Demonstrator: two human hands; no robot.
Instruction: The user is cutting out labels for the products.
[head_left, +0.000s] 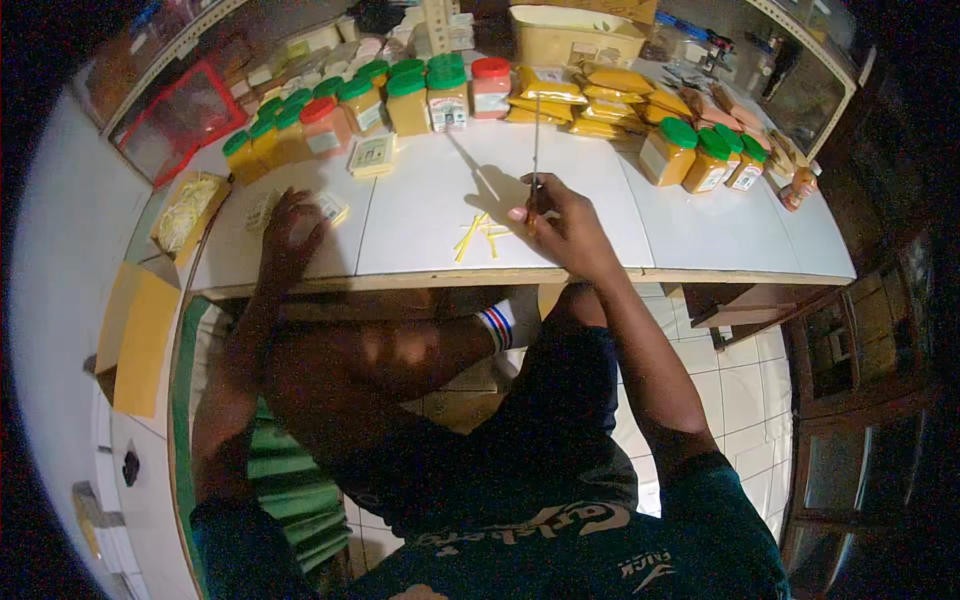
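Observation:
My right hand (570, 225) grips what look like scissors (536, 142) by the orange-brown handle. Their slim blades, seen nearly edge-on, point away from me, and a long shadow falls on the table to their left. Just left of this hand lie several thin yellow-and-white paper strips (480, 234). My left hand (291, 234) is low over the tabletop with its fingers bent, close against some printed labels (331, 207). Whether the fingers hold any of them is hidden in shadow. Farther back sits a neat stack of printed labels (373, 155).
Plastic jars with green lids (407, 101) and red lids (491, 88) line the back of the white table (420, 217). Yellow packets (607, 101) are piled beside them, and more jars (667, 152) stand right. A box of paper trimmings (187, 214) is at the left edge.

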